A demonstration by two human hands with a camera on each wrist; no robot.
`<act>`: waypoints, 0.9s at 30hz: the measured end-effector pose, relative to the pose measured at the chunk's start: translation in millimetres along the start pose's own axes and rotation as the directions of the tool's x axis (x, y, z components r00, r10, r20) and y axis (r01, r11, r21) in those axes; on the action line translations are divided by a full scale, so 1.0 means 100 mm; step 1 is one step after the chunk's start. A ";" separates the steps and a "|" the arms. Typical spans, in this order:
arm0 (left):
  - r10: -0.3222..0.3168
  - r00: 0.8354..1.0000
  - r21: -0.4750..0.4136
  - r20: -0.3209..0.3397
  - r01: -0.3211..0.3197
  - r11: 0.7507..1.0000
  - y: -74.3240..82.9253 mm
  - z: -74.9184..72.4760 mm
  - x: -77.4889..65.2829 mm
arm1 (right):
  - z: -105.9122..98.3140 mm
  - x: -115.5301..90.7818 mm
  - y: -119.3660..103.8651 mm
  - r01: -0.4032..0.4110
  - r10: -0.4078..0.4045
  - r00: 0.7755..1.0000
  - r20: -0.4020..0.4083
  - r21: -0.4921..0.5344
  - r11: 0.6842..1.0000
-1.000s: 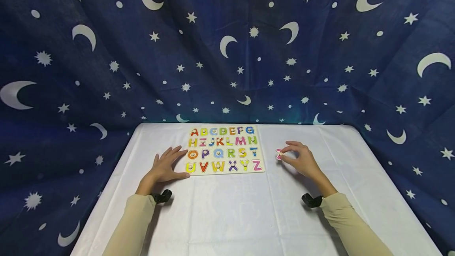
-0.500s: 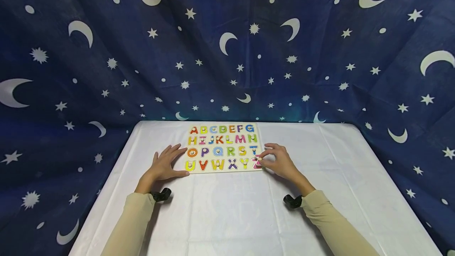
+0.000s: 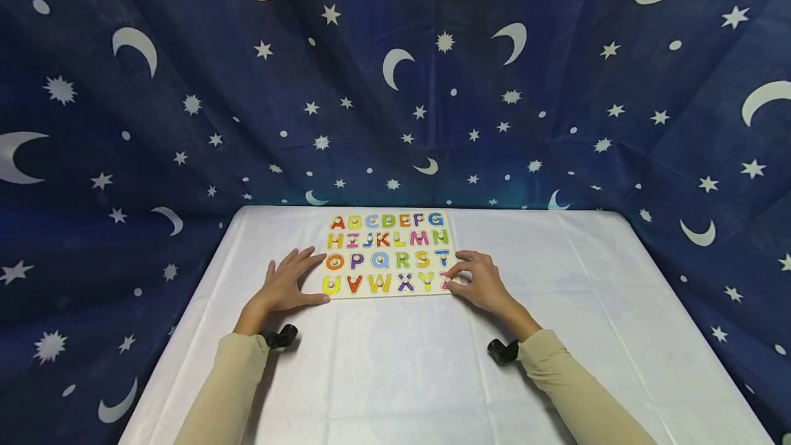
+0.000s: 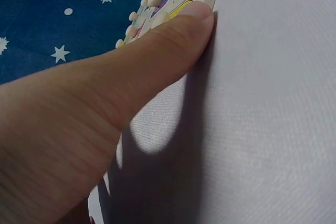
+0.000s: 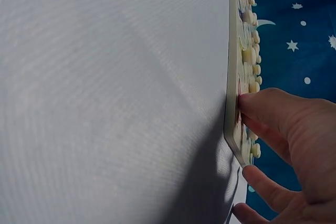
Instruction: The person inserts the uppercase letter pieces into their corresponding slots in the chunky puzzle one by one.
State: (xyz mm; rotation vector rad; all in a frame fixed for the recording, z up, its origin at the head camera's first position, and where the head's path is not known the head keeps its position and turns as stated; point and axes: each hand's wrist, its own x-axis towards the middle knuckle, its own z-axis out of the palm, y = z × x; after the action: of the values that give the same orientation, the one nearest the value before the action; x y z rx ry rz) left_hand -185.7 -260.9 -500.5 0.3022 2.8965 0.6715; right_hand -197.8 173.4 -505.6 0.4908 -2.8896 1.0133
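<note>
A cream alphabet puzzle board (image 3: 395, 250) lies on the table, filled with colourful letter pieces that carry small round knobs. At its near right corner, my right hand (image 3: 485, 283) pinches the pink letter Z piece (image 3: 443, 282) between thumb and forefinger. The Z sits at its printed spot, mostly covered by the fingertips. In the right wrist view the thumb (image 5: 254, 106) is right at the board's surface, hiding the knob. My left hand (image 3: 286, 286) is spread at the board's left side, fingertips at its edge. The left wrist view has its thumb (image 4: 197, 11) against the near left corner.
A white cloth (image 3: 402, 376) covers the table. Behind and beside it hangs a dark blue curtain (image 3: 346, 156) with moons and stars. Each wrist wears a black camera mount, one at the left wrist (image 3: 282, 336) and one at the right (image 3: 502, 351).
My right hand has carried the pink Z leftward from the bare cloth to the board's near right corner and lowered it there. The left hand has stayed in place.
</note>
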 end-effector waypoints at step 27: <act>-0.012 1.000 -0.001 0.008 0.012 1.000 0.02 -0.02 -0.01 | 0.01 -0.01 0.03 -0.018 0.018 1.000 0.012 -0.007 1.000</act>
State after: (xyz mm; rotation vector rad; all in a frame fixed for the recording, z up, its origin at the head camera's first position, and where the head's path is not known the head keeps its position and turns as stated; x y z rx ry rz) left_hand -184.4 -259.8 -497.5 0.2869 2.8882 0.6683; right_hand -197.9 175.6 -508.7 0.4725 -2.9121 1.0058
